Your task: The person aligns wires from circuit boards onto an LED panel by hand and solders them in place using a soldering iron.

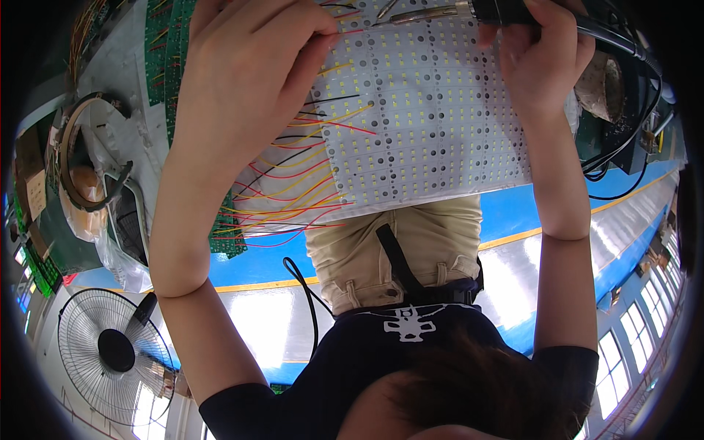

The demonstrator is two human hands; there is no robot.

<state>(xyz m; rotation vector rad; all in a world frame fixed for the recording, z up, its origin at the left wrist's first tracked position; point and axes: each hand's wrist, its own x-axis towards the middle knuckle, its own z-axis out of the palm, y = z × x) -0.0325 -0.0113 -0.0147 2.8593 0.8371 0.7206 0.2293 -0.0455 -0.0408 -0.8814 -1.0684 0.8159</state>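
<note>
My left hand (253,88) is closed in a pinch over the left side of a white LED panel (440,158), on a thin red wire (350,31) whose end points right. In my right hand (544,62) is a soldering iron (429,13) with a black grip; its metal tip reaches left, close to the red wire's end. Whether tip and wire touch I cannot tell. Rows of small yellowish LEDs and dark round holes cover the panel. Red, yellow and black wires (293,192) run from green circuit boards (229,246) onto the panel's left edge.
Left of the boards lie a brown and black ring (66,158) and clear plastic wrapping (117,253). A black cable (649,121) loops at the right, beside a grey-brown lump (601,88). A black fan (116,350) stands lower left.
</note>
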